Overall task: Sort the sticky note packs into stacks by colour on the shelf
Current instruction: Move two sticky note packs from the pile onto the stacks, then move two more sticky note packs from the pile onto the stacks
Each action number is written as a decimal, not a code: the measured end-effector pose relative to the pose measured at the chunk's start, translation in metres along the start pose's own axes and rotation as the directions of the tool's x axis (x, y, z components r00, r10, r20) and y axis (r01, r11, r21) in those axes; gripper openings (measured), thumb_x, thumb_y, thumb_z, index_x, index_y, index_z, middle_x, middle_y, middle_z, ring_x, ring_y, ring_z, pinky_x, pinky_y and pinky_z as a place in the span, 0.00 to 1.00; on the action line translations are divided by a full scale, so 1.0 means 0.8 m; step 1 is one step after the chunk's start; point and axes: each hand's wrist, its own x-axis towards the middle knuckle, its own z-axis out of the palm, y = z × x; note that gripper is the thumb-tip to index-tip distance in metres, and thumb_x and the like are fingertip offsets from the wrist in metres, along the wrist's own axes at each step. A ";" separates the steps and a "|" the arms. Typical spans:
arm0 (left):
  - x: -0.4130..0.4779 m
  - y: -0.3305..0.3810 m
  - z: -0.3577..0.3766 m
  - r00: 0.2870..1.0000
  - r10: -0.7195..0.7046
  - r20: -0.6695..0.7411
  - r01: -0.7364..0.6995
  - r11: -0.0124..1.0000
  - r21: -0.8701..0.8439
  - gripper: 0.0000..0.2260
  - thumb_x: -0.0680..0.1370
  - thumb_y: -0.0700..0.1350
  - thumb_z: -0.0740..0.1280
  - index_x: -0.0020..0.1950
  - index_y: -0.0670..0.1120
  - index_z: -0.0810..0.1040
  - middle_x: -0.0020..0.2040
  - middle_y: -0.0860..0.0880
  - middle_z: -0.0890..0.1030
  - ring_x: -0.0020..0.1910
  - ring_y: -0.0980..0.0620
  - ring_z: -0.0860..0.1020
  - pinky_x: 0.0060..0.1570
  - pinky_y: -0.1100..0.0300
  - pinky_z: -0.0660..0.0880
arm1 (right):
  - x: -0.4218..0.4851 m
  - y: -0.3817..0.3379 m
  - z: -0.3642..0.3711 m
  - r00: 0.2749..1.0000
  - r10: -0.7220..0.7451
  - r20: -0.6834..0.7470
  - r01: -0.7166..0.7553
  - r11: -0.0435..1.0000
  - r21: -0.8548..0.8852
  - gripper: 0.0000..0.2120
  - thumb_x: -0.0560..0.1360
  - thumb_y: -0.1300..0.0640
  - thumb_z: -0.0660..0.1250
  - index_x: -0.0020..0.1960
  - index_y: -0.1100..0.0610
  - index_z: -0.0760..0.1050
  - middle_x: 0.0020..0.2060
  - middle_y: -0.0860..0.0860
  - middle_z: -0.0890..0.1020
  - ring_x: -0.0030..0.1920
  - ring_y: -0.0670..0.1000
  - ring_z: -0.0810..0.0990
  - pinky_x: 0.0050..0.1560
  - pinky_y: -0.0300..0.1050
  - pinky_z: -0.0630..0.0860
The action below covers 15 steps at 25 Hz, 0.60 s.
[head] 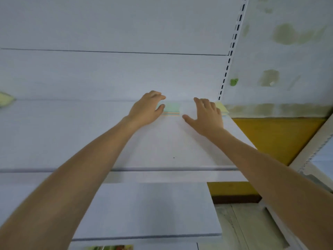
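Both bare forearms reach away to the far right part of a flat white shelf board (162, 141), where it meets the back panel.

The left hand (146, 109) is closed narrowly on a pale green square sticky note pack (172, 107). Its fingers curl over the pack's far left side and the thumb presses against the near left corner, so it grips the pack's left end. The pack lies flat on the shelf, close to the back panel, and its near edge shows thin layers of pink, orange and blue (the picture is soft there, so the layers cannot be counted).

Just right of it, with a strip of bare shelf between, the right hand (207, 114) is spread wide, thumb stretched out to the left and fingers loosely bent. The fingers lie over a pale yellow sticky note pack (221, 106) that sits in the shelf's far right corner. Whether they press on it or only hover, I cannot tell.

At the far left edge of the view a blurred pale green piece (5, 99) rests at the same depth on the shelf. A white slotted upright rail (232, 46) rises from the right corner. A lower white shelf (144, 204) juts out nearer, and a mustard yellow wall panel (270, 136) lies to the right.
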 end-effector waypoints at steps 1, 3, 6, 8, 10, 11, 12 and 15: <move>-0.020 -0.024 -0.017 0.999 -0.041 -0.003 0.041 0.999 0.035 0.18 0.79 0.47 0.58 0.68 0.45 0.69 0.70 0.46 0.69 0.69 0.47 0.67 0.64 0.53 0.67 | 0.001 -0.027 0.002 0.999 -0.047 0.008 0.047 0.999 0.015 0.32 0.74 0.43 0.61 0.72 0.56 0.57 0.71 0.55 0.64 0.70 0.58 0.62 0.69 0.53 0.59; -0.061 -0.071 -0.049 0.993 -0.121 -0.003 0.121 0.989 0.085 0.18 0.80 0.47 0.57 0.69 0.46 0.68 0.70 0.47 0.69 0.69 0.47 0.67 0.64 0.52 0.67 | -0.001 -0.084 0.011 0.991 -0.130 0.030 0.129 0.991 0.040 0.31 0.74 0.43 0.61 0.72 0.56 0.57 0.71 0.55 0.64 0.70 0.58 0.63 0.69 0.53 0.60; -0.128 -0.141 -0.103 0.973 -0.229 -0.016 0.229 0.962 0.149 0.18 0.80 0.47 0.55 0.69 0.46 0.67 0.70 0.47 0.69 0.69 0.47 0.66 0.64 0.52 0.67 | -0.013 -0.181 0.033 0.966 -0.248 0.079 0.242 0.967 0.075 0.31 0.75 0.43 0.59 0.73 0.56 0.56 0.72 0.54 0.63 0.71 0.58 0.62 0.70 0.53 0.59; -0.174 -0.192 -0.145 0.957 -0.289 -0.033 0.290 0.940 0.179 0.18 0.80 0.48 0.55 0.70 0.46 0.67 0.70 0.47 0.69 0.70 0.46 0.66 0.65 0.52 0.66 | -0.026 -0.257 0.048 0.942 -0.317 0.110 0.303 0.945 0.122 0.30 0.76 0.43 0.58 0.73 0.55 0.56 0.72 0.54 0.63 0.71 0.57 0.62 0.70 0.52 0.59; -0.215 -0.243 -0.186 0.941 -0.332 -0.066 0.338 0.919 0.203 0.18 0.80 0.48 0.55 0.70 0.46 0.66 0.71 0.46 0.69 0.70 0.46 0.66 0.65 0.51 0.66 | -0.042 -0.333 0.064 0.913 -0.385 0.133 0.365 0.919 0.149 0.30 0.76 0.44 0.58 0.73 0.55 0.55 0.73 0.54 0.62 0.71 0.57 0.61 0.70 0.53 0.60; -0.231 -0.266 -0.202 0.933 -0.350 -0.083 0.360 0.911 0.202 0.18 0.80 0.48 0.55 0.70 0.46 0.67 0.70 0.46 0.69 0.69 0.45 0.66 0.65 0.51 0.66 | -0.047 -0.363 0.072 0.898 -0.419 0.136 0.399 0.905 0.151 0.29 0.76 0.44 0.57 0.73 0.55 0.55 0.73 0.54 0.62 0.71 0.57 0.62 0.70 0.53 0.60; -0.246 -0.287 -0.217 0.925 -0.369 -0.097 0.381 0.904 0.196 0.18 0.80 0.48 0.55 0.70 0.45 0.67 0.70 0.45 0.69 0.69 0.45 0.67 0.65 0.51 0.66 | -0.052 -0.391 0.079 0.883 -0.449 0.139 0.428 0.890 0.157 0.29 0.77 0.44 0.57 0.73 0.54 0.56 0.73 0.54 0.61 0.71 0.57 0.62 0.70 0.53 0.60; -0.293 -0.353 -0.259 0.892 -0.436 -0.115 0.451 0.872 0.189 0.18 0.80 0.47 0.56 0.69 0.44 0.68 0.70 0.44 0.70 0.69 0.44 0.67 0.65 0.49 0.67 | -0.059 -0.475 0.104 0.840 -0.514 0.172 0.482 0.854 0.198 0.28 0.77 0.45 0.57 0.73 0.54 0.56 0.73 0.54 0.62 0.71 0.57 0.62 0.70 0.53 0.61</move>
